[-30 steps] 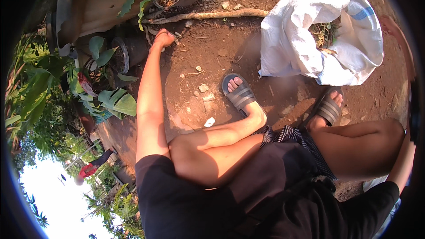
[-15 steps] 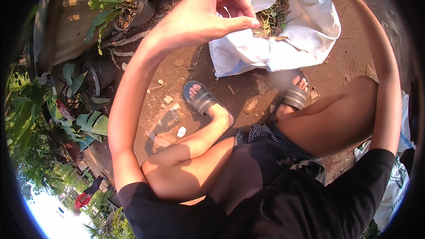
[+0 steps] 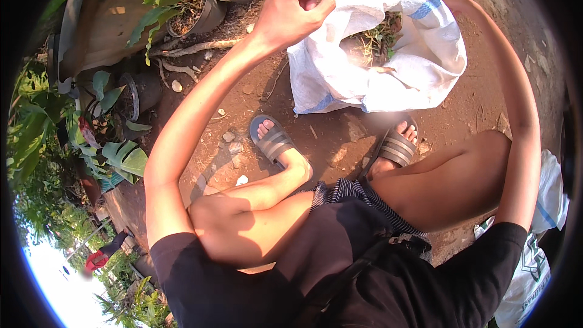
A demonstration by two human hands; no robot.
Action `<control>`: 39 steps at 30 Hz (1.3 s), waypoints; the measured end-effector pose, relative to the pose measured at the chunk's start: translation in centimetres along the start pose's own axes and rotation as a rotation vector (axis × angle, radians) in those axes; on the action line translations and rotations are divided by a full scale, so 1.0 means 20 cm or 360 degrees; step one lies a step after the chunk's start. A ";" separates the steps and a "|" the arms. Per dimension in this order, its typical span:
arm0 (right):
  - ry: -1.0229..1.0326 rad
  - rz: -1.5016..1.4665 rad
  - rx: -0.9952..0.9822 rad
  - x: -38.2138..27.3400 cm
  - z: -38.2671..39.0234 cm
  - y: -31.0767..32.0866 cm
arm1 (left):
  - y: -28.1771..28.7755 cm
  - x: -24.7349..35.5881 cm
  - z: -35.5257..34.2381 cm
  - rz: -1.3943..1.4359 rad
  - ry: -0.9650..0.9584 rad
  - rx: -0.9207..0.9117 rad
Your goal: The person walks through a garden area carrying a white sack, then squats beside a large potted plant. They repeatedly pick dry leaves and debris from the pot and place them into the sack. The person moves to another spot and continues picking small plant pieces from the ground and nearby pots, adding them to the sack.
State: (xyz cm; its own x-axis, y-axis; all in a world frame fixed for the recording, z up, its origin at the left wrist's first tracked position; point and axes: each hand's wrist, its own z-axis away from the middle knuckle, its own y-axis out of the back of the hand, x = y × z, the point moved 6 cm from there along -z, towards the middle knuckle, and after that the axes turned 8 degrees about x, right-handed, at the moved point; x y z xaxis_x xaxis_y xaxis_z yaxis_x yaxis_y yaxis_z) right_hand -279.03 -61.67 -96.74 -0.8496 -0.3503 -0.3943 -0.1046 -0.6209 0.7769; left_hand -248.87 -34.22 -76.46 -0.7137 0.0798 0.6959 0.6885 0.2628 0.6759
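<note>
A white woven sack (image 3: 419, 88) with blue stripes stands on the dirt in front of my feet, its mouth spread wide. Dry and green plant cuttings (image 3: 378, 41) lie inside it. At the sack's left rim, my left hand (image 3: 296, 11) is closed, thumb and fingers pinching the white edge. On the far right side, beside a blue stripe, my right hand (image 3: 460, 3) is at the rim. Its fingers look closed on the edge, though they are partly hidden behind the fabric and hard to make out.
Potted plants (image 3: 203, 17) and exposed roots (image 3: 194, 48) stand at the upper left. My sandalled feet (image 3: 273, 140) rest near the sack among loose stones (image 3: 235, 147). Another white sack (image 3: 527, 279) lies at the lower right. A person in red (image 3: 97, 260) is far off at lower left.
My left hand has moved up and left onto the sack's rim. The sack appears slightly lower in view, with its mouth more open. My right hand has come further into view.
</note>
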 end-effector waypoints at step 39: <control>-0.0440 0.0061 -0.0105 0.18 -0.07 0.16 | 1.09 -1.98 1.01 -0.1011 0.0882 0.0236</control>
State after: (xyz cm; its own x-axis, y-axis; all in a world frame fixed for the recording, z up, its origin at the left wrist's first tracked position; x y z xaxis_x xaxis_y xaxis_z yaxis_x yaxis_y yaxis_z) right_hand -281.65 -65.98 -96.31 -0.9620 -0.1754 -0.2094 -0.0435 -0.6582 0.7516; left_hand -208.21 -12.21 -94.25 -0.7657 -0.5967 0.2403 0.1278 0.2250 0.9659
